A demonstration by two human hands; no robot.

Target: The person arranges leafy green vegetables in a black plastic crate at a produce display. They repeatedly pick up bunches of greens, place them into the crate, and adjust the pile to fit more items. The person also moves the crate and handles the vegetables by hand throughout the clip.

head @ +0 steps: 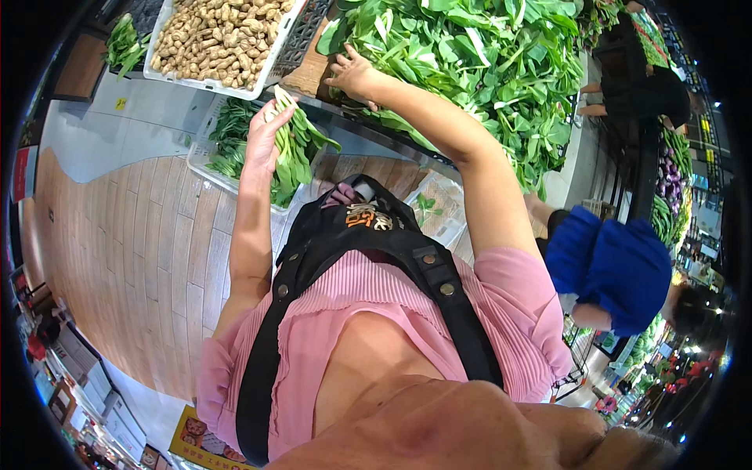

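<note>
In my left hand (262, 138) is a small bunch of leafy greens (292, 154), its pale stems up and its leaves hanging down. It hangs over a white plastic crate (200, 167) of darker greens (235, 126) on the floor. My right hand (354, 75) holds nothing that I can see. Its fingers are spread above the bare wooden board (308, 82) at the left edge of a big heap of loose leafy greens (464, 64). The wrist lies close against the heap's leaves.
A white crate of peanuts (220, 44) stands at upper left, beside a black plastic crate (302, 35). Another crate (449, 214) with a few leaves sits low by my apron (352, 217). A person in blue (611, 264) is at right, another in black (646, 100) further off.
</note>
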